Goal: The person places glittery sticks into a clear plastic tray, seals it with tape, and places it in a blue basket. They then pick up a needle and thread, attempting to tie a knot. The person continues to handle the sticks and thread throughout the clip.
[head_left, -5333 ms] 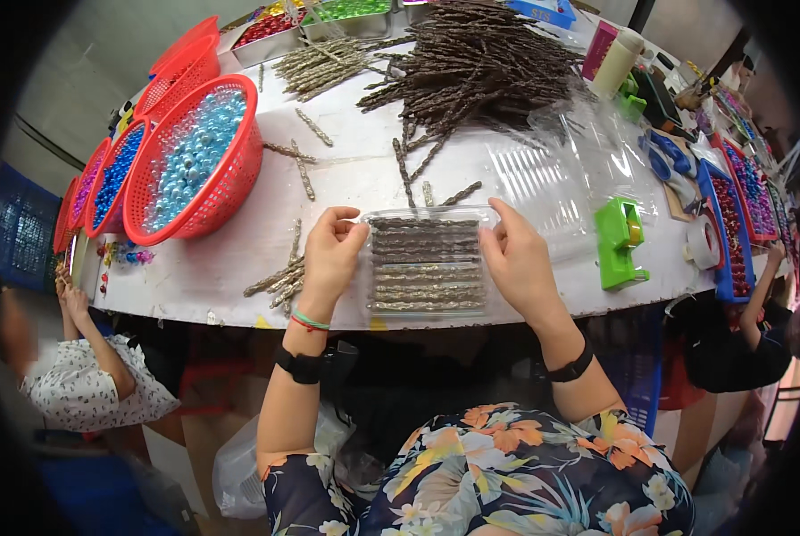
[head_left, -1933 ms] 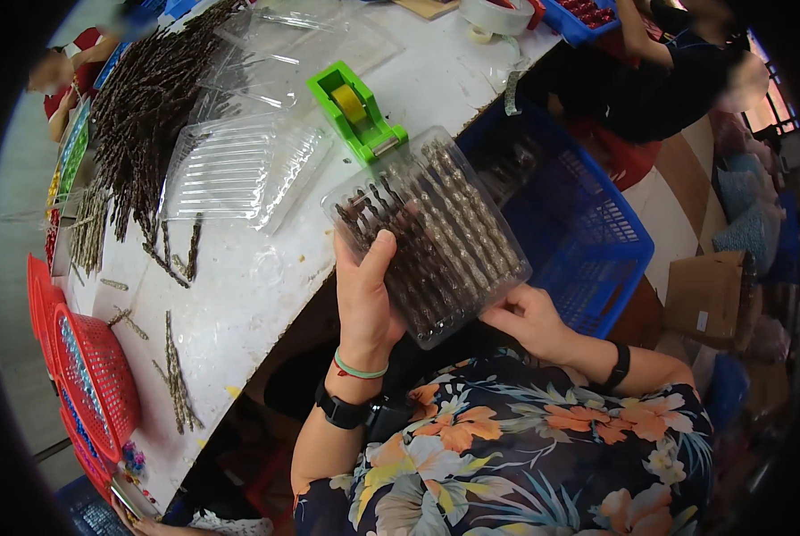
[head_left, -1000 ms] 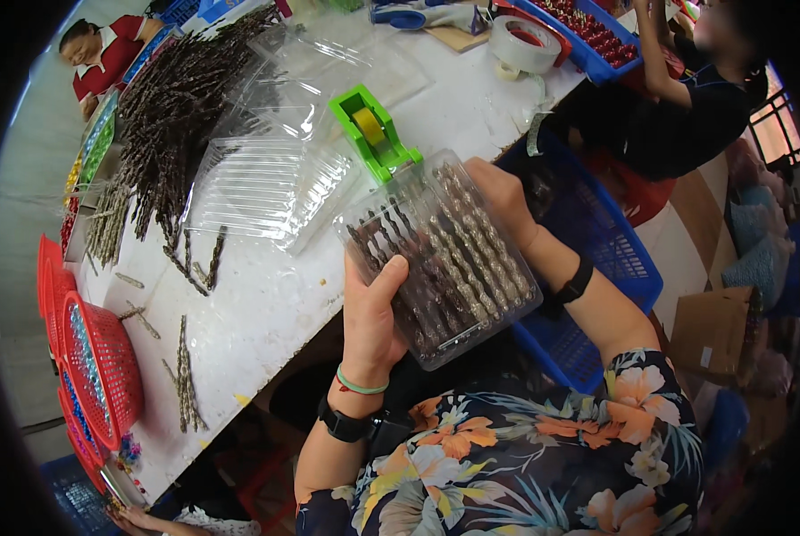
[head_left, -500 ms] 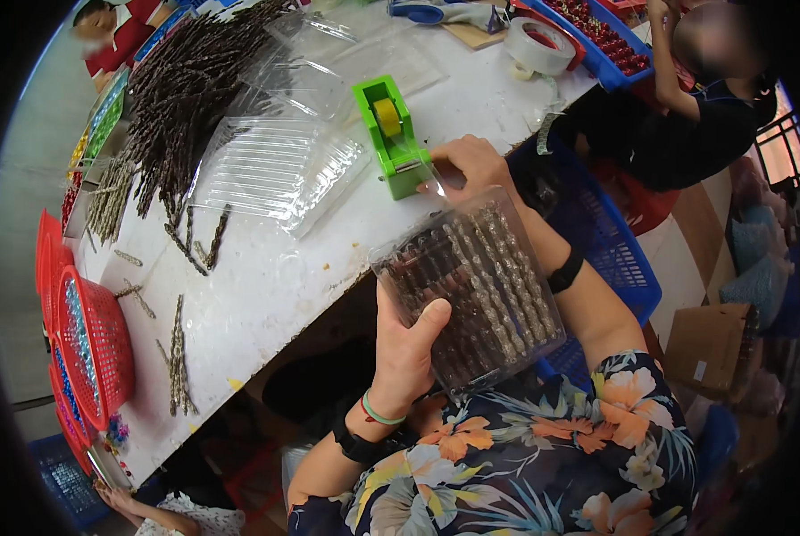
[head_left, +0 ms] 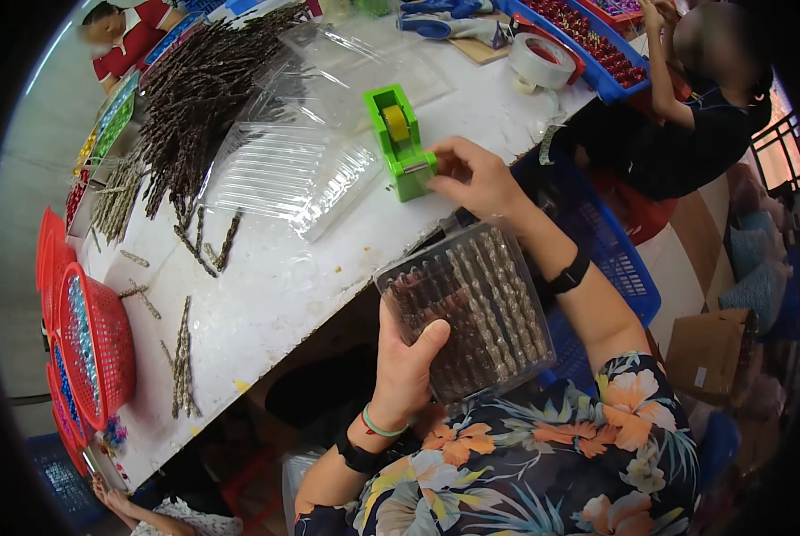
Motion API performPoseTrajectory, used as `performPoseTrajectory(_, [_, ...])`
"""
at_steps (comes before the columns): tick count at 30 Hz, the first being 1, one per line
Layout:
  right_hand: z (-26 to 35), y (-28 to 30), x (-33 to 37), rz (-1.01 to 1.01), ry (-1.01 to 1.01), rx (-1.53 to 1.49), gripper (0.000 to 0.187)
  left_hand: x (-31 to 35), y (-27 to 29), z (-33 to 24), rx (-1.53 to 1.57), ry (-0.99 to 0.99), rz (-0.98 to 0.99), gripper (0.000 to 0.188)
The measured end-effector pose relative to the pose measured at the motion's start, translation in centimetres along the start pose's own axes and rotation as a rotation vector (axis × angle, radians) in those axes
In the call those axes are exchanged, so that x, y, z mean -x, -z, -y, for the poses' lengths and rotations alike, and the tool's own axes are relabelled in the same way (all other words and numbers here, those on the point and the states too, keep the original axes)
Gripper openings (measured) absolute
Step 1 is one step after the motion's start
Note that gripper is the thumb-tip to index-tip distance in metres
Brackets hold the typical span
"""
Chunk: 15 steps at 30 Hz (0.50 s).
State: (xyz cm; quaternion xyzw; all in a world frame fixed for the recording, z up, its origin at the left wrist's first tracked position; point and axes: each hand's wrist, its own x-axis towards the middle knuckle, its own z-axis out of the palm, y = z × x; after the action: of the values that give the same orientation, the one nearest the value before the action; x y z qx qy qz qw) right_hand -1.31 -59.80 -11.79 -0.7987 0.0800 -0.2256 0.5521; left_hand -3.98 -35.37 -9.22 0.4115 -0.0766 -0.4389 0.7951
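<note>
My left hand (head_left: 409,362) grips a clear plastic box (head_left: 547,348) by its left side, thumb on top, holding it tilted in front of my body. Inside the box lie rows of twisted glittery sticks, dark brown ones on the left and silvery-beige ones (head_left: 498,299) on the right. My right hand (head_left: 473,179) is at the near end of a green tape dispenser (head_left: 409,174) on the table. Its thumb and forefinger are pinched together at the cutting edge, where the tape comes out; the clear strip itself hardly shows. A yellow-cored roll (head_left: 395,122) sits in the dispenser.
Clear ribbed plastic trays (head_left: 284,174) and a heap of dark twisted sticks (head_left: 208,89) cover the far table. Several loose beige sticks (head_left: 182,357) lie left, near red baskets (head_left: 105,348). A white tape roll (head_left: 541,61) stands far right. Other people sit around the table.
My right hand has drawn back from above the box's top edge, its fingers now pinched at the dispenser's cutting edge. The box stays in my left hand, slightly lower in view.
</note>
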Motion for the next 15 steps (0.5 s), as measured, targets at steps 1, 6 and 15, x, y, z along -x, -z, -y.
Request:
performPoseTrajectory(1, [-0.5,0.1,-0.1,-0.004,-0.035,-0.122,0.02,0.1,0.2,0.1,-0.012,0.0,-0.013,0.061])
performPoseTrajectory(6, [1.5,3.2,0.0,0.203,-0.288,-0.3,0.018,0.0,0.7,0.6,-0.006,0.014,-0.008,0.059])
performPoseTrajectory(15, [3.5,0.0,-0.2,0.188,-0.306,0.026,0.022,-0.6,3.1,1.6,-0.452,-0.161,-0.09,0.06])
